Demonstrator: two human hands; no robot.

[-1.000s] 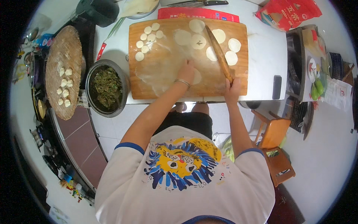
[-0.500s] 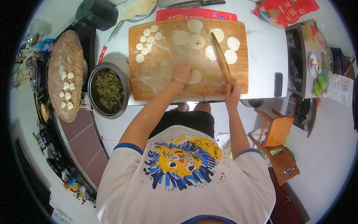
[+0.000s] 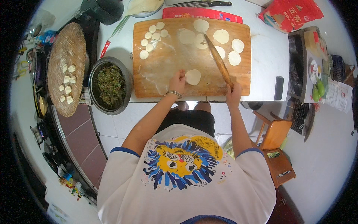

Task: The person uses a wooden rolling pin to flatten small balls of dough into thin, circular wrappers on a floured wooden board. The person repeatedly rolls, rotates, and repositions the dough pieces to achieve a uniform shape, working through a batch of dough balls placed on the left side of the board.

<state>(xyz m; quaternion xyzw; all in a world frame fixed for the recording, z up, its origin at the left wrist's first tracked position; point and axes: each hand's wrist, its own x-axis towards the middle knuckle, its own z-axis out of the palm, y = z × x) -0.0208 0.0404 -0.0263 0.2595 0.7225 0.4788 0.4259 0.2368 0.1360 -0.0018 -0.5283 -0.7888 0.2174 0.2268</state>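
On the floured wooden board (image 3: 160, 69), my left hand (image 3: 176, 82) has its fingers closed at the left edge of a round dough wrapper (image 3: 193, 77). My right hand (image 3: 234, 95) grips the near end of a wooden rolling pin (image 3: 220, 62), which slants away to the far left. The pin's far tip lies by a flattened wrapper (image 3: 201, 41) with a small mark on it. Several other rolled wrappers (image 3: 221, 36) lie across the far and right parts of the board. Small dough discs (image 3: 144, 55) are grouped at its far left.
A metal bowl of chopped green filling (image 3: 110, 86) stands left of the board. Further left, a round woven tray (image 3: 61, 44) bears several dumplings (image 3: 72, 80). A red-handled knife (image 3: 106, 48), red bag (image 3: 291, 15) and phone (image 3: 279, 88) lie around the board. A wooden chair (image 3: 278, 138) stands right.
The rolling pin's far end has swung left, off the wrappers at right. My left hand has shifted slightly and now meets the near wrapper's left edge. The whole view has shifted a little.
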